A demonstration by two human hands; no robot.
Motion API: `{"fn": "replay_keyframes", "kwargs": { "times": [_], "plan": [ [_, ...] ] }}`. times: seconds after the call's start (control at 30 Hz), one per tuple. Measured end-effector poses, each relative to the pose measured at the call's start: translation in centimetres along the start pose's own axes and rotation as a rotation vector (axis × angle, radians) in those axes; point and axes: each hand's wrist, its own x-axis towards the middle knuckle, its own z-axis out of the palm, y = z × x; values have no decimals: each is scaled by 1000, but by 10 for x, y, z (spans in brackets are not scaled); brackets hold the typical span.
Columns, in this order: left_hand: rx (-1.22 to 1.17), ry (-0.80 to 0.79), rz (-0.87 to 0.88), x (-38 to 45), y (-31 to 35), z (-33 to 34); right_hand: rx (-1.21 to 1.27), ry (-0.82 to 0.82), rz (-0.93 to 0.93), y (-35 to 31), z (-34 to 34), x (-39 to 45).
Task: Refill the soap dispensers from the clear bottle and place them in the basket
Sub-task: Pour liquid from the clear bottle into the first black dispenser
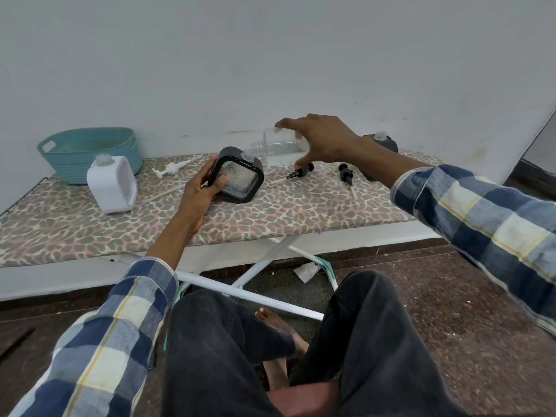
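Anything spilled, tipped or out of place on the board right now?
No spill visible. The clear bottle is tipped sideways in the right hand, neck toward the black dispenser held tilted by the left hand. That looks deliberate. Three pumps lie loose on the board.

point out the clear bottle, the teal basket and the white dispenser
clear bottle (278, 145): head view, on its see-through side wall
teal basket (64, 164): head view, on its ribbed front wall
white dispenser (106, 188): head view, on its front face

Clear glossy plastic bottle (281, 147) in the right hand's (322, 138) grip; just left, a matt black square dispenser (239, 179) with textured clear panel; beneath, leopard-print cloth cover (270, 212).
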Motion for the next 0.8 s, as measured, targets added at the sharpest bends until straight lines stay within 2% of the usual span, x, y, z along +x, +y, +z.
{"fn": "replay_keyframes", "kwargs": {
  "times": [0.8],
  "plan": [
    [-4, 5, -13, 1, 0, 0, -12, 9, -2, -1, 0, 1]
  ]
}}
